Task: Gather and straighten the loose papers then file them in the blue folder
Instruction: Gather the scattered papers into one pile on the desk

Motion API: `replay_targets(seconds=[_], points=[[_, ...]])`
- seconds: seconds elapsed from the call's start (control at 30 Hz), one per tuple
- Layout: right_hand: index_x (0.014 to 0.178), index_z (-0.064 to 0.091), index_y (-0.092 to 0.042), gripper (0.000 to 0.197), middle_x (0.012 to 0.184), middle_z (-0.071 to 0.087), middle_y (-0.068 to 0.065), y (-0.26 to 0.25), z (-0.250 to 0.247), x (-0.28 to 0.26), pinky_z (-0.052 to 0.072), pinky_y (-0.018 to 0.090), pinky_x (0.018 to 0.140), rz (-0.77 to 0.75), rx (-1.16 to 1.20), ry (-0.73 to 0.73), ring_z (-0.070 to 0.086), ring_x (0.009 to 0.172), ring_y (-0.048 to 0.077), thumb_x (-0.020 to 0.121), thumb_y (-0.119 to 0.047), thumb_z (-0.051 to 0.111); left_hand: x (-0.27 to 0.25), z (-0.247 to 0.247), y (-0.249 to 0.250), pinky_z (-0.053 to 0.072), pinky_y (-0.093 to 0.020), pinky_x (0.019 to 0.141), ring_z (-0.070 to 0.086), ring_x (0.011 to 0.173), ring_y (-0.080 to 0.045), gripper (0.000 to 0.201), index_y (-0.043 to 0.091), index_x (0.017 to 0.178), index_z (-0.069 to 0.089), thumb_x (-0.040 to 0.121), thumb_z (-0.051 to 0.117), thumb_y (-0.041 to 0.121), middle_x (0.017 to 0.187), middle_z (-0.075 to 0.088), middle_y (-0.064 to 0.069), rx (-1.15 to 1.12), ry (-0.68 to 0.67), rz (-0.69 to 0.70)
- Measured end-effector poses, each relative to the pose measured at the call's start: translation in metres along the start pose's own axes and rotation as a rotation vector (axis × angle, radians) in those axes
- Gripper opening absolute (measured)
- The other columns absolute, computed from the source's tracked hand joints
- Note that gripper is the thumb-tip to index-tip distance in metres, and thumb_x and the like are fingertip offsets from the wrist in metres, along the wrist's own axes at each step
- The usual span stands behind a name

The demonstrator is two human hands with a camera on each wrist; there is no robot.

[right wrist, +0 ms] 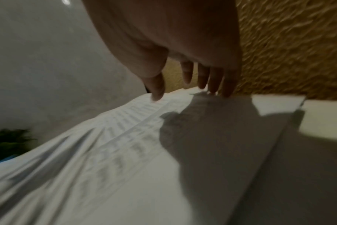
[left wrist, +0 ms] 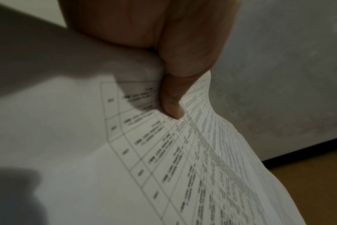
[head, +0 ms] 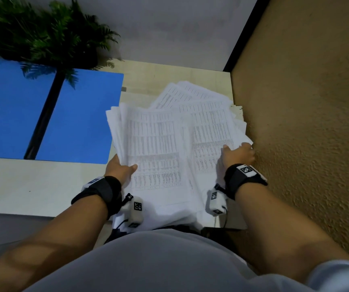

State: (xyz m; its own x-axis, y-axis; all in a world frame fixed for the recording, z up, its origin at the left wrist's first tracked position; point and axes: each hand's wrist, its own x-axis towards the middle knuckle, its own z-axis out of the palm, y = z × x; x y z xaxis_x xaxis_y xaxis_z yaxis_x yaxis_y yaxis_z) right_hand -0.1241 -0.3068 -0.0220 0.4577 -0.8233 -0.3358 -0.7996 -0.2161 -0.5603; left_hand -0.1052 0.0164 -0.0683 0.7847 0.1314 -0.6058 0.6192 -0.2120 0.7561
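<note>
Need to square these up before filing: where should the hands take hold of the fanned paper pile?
Probably by its two long side edges, one hand from each side. The papers fan out at the far end, and the left hand already pinches the left edge while the right hand rests open near the right edge.

The left hand (head: 120, 167) hides its fingers under the papers (head: 169, 144), whose print is too blurred to read. The plant (head: 43, 34) covers the blue folder (head: 81, 114) at 12 o'clock.
</note>
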Motion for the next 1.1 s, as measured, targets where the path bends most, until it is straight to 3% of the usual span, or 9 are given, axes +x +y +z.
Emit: replay_targets(seconds=[0.07, 0.17, 0.33, 0.47, 0.6, 0.7, 0.87, 0.97, 1.1], points=[[0.143, 0.036, -0.005, 0.071, 0.144, 0.046, 0.017, 0.008, -0.008, 0.011, 0.043, 0.042, 0.1, 0.029, 0.065, -0.154, 0.048, 0.129, 0.036, 0.088, -0.033, 0.07, 0.006, -0.004, -0.004, 0.05, -0.048, 0.099, 0.065, 0.108, -0.031, 0.046, 0.014, 0.127, 0.058, 0.084, 0.073, 0.009, 0.119, 0.068, -0.007, -0.003, -0.009, -0.011], [0.129, 0.051, -0.003, 0.045, 0.115, 0.061, 0.012, 0.014, -0.006, 0.011, 0.05, 0.032, 0.082, 0.018, 0.187, -0.332, 0.062, 0.107, 0.031, 0.092, -0.026, 0.065, 0.012, -0.005, -0.012, 0.05, -0.052, 0.1, 0.066, 0.109, -0.032, 0.052, 0.015, 0.13, 0.057, 0.081, 0.074, 0.011, 0.122, 0.069, -0.007, -0.025, -0.059, -0.044], [0.108, 0.07, -0.015, 0.042, 0.114, 0.072, 0.008, 0.032, 0.017, 0.012, 0.052, 0.044, 0.098, 0.076, 0.407, -0.461, 0.069, 0.101, 0.027, 0.07, -0.029, 0.078, 0.019, -0.002, -0.02, 0.049, -0.053, 0.102, 0.066, 0.112, -0.032, 0.059, 0.019, 0.131, 0.056, 0.075, 0.073, 0.01, 0.122, 0.07, -0.005, -0.093, -0.117, -0.072], [0.103, 0.061, -0.015, 0.018, 0.088, 0.073, -0.005, 0.011, 0.011, -0.012, 0.051, 0.027, 0.079, 0.116, 0.461, -0.556, 0.067, 0.07, 0.009, 0.089, -0.022, 0.071, 0.016, 0.001, -0.017, 0.047, -0.051, 0.104, 0.063, 0.116, -0.032, 0.059, 0.017, 0.137, 0.053, 0.082, 0.069, 0.002, 0.126, 0.068, -0.007, -0.095, -0.142, -0.076], [0.134, 0.051, -0.001, 0.038, 0.131, 0.058, 0.017, -0.006, -0.004, -0.013, 0.044, 0.032, 0.098, 0.009, 0.379, -0.217, 0.058, 0.117, 0.033, 0.097, -0.01, 0.054, 0.013, 0.001, -0.015, 0.045, -0.05, 0.106, 0.062, 0.117, -0.032, 0.058, 0.016, 0.14, 0.05, 0.087, 0.065, -0.003, 0.127, 0.066, -0.007, -0.101, -0.145, -0.091], [0.127, 0.057, -0.003, 0.032, 0.117, 0.066, 0.019, -0.027, -0.041, -0.016, 0.051, 0.041, 0.091, -0.167, 0.34, 0.092, 0.064, 0.106, 0.035, 0.098, -0.012, 0.047, 0.013, -0.001, -0.016, 0.045, -0.051, 0.107, 0.062, 0.118, -0.032, 0.06, 0.018, 0.138, 0.051, 0.083, 0.068, 0.002, 0.128, 0.066, -0.006, -0.074, -0.14, -0.083], [0.115, 0.062, -0.003, 0.025, 0.101, 0.065, 0.007, -0.075, -0.125, -0.032, 0.04, 0.015, 0.076, -0.451, 0.437, 0.4, 0.056, 0.09, 0.009, 0.097, -0.016, 0.05, 0.005, 0.0, -0.01, 0.045, -0.049, 0.106, 0.062, 0.116, -0.032, 0.057, 0.017, 0.135, 0.054, 0.083, 0.069, -0.001, 0.126, 0.067, -0.007, -0.062, -0.155, -0.07], [0.107, 0.061, -0.013, 0.014, 0.082, 0.061, -0.006, -0.091, -0.134, -0.05, 0.047, 0.006, 0.062, -0.521, 0.578, 0.201, 0.061, 0.068, -0.008, 0.095, -0.01, 0.055, 0.0, 0.0, -0.006, 0.046, -0.047, 0.105, 0.063, 0.115, -0.031, 0.052, 0.014, 0.132, 0.056, 0.084, 0.07, 0.0, 0.126, 0.067, -0.009, -0.049, -0.17, -0.066], [0.103, 0.058, -0.024, 0.016, 0.077, 0.056, -0.001, -0.07, -0.075, -0.067, 0.044, 0.016, 0.046, -0.389, 0.362, -0.231, 0.055, 0.064, 0.015, 0.094, -0.011, 0.057, -0.009, 0.002, 0.001, 0.047, -0.038, 0.095, 0.061, 0.112, -0.028, 0.043, 0.019, 0.132, 0.054, 0.094, 0.061, 0.038, 0.126, 0.065, -0.006, 0.014, -0.121, -0.001]])
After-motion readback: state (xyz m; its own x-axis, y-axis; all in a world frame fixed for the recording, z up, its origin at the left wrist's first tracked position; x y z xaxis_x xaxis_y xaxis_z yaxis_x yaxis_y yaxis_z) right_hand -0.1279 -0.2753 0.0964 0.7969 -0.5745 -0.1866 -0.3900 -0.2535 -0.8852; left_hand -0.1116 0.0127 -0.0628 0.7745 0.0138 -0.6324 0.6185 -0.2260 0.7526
